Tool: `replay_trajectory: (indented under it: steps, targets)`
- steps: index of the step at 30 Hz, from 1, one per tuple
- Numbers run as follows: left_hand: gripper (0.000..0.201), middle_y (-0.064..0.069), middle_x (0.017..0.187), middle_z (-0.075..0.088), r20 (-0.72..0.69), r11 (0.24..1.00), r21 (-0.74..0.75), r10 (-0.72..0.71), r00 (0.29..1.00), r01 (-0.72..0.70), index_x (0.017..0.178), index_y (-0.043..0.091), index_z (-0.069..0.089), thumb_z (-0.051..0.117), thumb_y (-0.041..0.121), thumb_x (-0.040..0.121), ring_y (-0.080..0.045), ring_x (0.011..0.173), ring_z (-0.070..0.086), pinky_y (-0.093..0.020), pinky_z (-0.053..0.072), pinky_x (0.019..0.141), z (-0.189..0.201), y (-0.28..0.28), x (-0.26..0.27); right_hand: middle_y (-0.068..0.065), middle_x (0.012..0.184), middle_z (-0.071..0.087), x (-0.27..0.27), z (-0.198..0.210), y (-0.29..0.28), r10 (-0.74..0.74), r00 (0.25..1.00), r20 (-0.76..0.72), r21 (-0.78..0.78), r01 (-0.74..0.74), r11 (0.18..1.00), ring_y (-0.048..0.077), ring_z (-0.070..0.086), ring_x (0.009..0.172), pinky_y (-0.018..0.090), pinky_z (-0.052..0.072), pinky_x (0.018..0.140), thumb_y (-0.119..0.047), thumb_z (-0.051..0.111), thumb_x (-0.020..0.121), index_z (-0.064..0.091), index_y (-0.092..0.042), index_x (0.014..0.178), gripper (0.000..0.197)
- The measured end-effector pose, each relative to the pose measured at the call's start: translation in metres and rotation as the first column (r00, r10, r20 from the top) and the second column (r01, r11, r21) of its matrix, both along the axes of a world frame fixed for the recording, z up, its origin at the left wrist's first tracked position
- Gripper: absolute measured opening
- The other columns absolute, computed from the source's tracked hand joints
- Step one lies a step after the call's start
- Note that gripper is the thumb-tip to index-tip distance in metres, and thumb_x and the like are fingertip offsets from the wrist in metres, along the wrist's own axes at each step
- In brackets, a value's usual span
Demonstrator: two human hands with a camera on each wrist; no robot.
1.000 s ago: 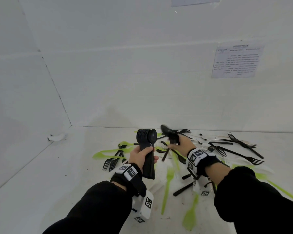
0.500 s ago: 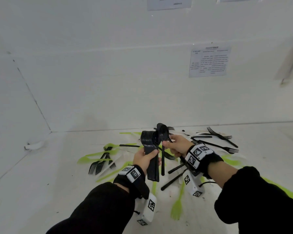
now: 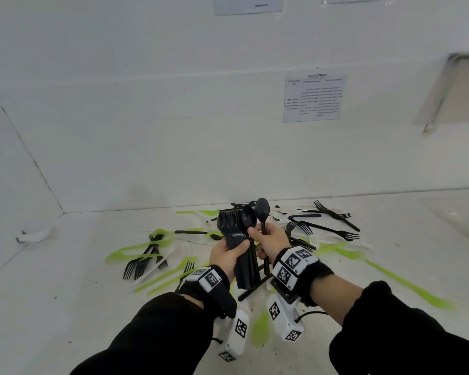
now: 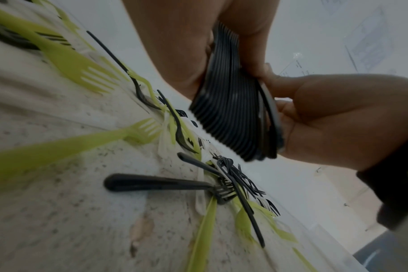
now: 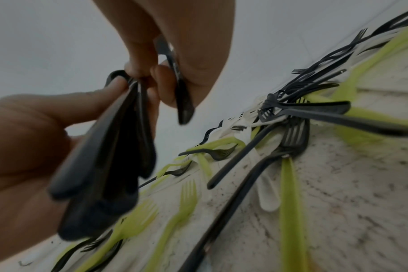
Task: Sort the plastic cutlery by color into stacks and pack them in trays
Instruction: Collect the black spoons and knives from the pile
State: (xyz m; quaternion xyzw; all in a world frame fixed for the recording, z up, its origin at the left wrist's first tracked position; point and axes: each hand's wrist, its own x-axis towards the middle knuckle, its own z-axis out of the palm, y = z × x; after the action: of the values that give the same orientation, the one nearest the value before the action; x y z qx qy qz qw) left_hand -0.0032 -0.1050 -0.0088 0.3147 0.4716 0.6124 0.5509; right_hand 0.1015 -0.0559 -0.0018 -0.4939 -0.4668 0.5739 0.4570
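Note:
My left hand [image 3: 232, 251] grips a thick stack of black spoons [image 3: 229, 226] upright by the handles; the stack [image 4: 233, 114] shows edge-on in the left wrist view. Close beside it, my right hand [image 3: 267, 238] pinches a single black spoon [image 3: 262, 209] with its bowl up. That spoon's handle [image 5: 183, 99] sits between thumb and fingers in the right wrist view. Another black spoon [image 3: 248, 219] leans against the front of the stack, under my right thumb. The stack's handles [image 5: 100, 165] hang from my left hand [image 5: 23, 143].
Loose cutlery lies on the white table [image 3: 65, 293] below my hands: green forks [image 3: 138, 249], black forks [image 3: 333, 231], a bunch of black forks [image 3: 136, 266] at the left, and white pieces [image 5: 268, 193]. White walls close the back and left. No tray is in view.
My right hand lifted a black spoon off the pile and brought it left to the stack. Both hands now meet. The view has swung right.

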Motion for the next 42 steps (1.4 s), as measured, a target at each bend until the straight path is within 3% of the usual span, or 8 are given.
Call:
replay_trajectory:
  steps: [7, 16, 23, 26, 30, 36, 39, 42]
  targets:
    - [0.016, -0.012, 0.073, 0.067, 0.018, 0.999, -0.015, -0.043, 0.999, 0.044, 0.094, 0.000, 0.060, 0.051, -0.012, 0.087, -0.019, 0.055, 0.068, -0.031, 0.057, 0.053, 0.005, 0.003, 0.027, 0.002, 0.065, 0.049, 0.025, -0.006, 0.008, 0.006, 1.000, 0.026, -0.017, -0.005, 1.000, 0.010, 0.042, 0.039, 0.020, 0.034, 0.038, -0.013, 0.056, 0.092, 0.049, -0.017, 0.078, 0.016]
    - [0.012, -0.018, 0.087, 0.065, 0.005, 0.989, -0.114, -0.092, 0.996, 0.092, 0.099, 0.000, 0.060, 0.051, -0.002, 0.091, -0.028, 0.075, 0.063, -0.043, 0.053, 0.079, -0.001, 0.011, 0.065, -0.003, 0.065, 0.057, 0.052, -0.018, 0.012, -0.025, 0.977, 0.210, 0.028, 0.020, 0.999, 0.013, 0.051, 0.060, 0.032, 0.042, 0.064, -0.018, 0.063, 0.084, 0.057, -0.023, 0.067, 0.018]
    - [0.013, -0.015, 0.082, 0.065, -0.197, 0.988, -0.149, 0.019, 0.980, -0.049, 0.091, 0.004, 0.061, 0.061, -0.007, 0.083, -0.030, 0.076, 0.063, -0.045, 0.051, 0.086, -0.010, 0.017, 0.082, 0.003, 0.051, 0.041, 0.076, -0.006, 0.006, 0.126, 0.970, 0.208, -0.082, -0.111, 0.990, 0.013, 0.036, 0.038, 0.024, 0.030, 0.040, -0.018, 0.045, 0.092, 0.048, -0.017, 0.059, 0.034]
    - [0.014, -0.014, 0.087, 0.066, -0.194, 0.986, -0.140, 0.059, 0.979, -0.087, 0.086, 0.010, 0.062, 0.063, -0.004, 0.082, -0.030, 0.082, 0.063, -0.044, 0.052, 0.086, -0.013, 0.019, 0.089, 0.004, 0.063, 0.055, 0.083, -0.004, -0.001, 0.148, 0.892, 0.427, 0.007, -0.167, 0.986, 0.018, 0.052, 0.055, 0.037, 0.047, 0.067, -0.017, 0.039, 0.095, 0.058, -0.021, 0.066, 0.035]
    - [0.016, -0.013, 0.088, 0.066, -0.175, 0.987, -0.131, 0.071, 0.982, -0.095, 0.086, 0.009, 0.062, 0.063, -0.007, 0.082, -0.029, 0.083, 0.063, -0.043, 0.051, 0.088, -0.012, 0.016, 0.095, 0.009, 0.115, 0.065, 0.093, -0.008, -0.006, 0.044, 0.863, 0.503, 0.102, -0.110, 0.989, 0.023, 0.059, 0.109, 0.029, 0.043, 0.097, -0.017, 0.048, 0.094, 0.061, -0.010, 0.119, 0.029]
    - [0.019, -0.018, 0.090, 0.067, -0.222, 0.988, -0.135, 0.041, 0.974, -0.072, 0.091, 0.007, 0.063, 0.065, -0.008, 0.079, -0.037, 0.091, 0.063, -0.051, 0.050, 0.090, -0.014, 0.009, 0.091, -0.003, 0.065, 0.058, 0.093, -0.009, -0.005, 0.171, 0.878, 0.447, 0.036, -0.208, 0.977, 0.017, 0.057, 0.059, 0.031, 0.050, 0.068, -0.018, 0.049, 0.093, 0.068, -0.013, 0.099, 0.021]
    - [0.022, -0.016, 0.084, 0.068, -0.234, 0.981, -0.138, 0.099, 0.967, -0.134, 0.091, 0.005, 0.063, 0.069, -0.009, 0.075, -0.034, 0.080, 0.065, -0.050, 0.053, 0.084, -0.015, 0.007, 0.085, -0.003, 0.057, 0.053, 0.091, -0.006, -0.008, 0.246, 0.825, 0.508, 0.055, -0.317, 0.947, 0.014, 0.054, 0.057, 0.024, 0.044, 0.060, -0.018, 0.044, 0.093, 0.061, -0.021, 0.070, 0.028]
    - [0.023, -0.022, 0.088, 0.068, -0.252, 0.978, -0.152, 0.098, 0.963, -0.139, 0.090, 0.004, 0.062, 0.071, -0.008, 0.073, -0.036, 0.079, 0.067, -0.052, 0.054, 0.082, -0.016, 0.007, 0.078, -0.004, 0.073, 0.062, 0.097, -0.005, -0.005, 0.360, 0.767, 0.531, -0.001, -0.424, 0.905, 0.008, 0.056, 0.064, 0.010, 0.041, 0.053, -0.010, 0.043, 0.089, 0.068, -0.023, 0.099, 0.030]
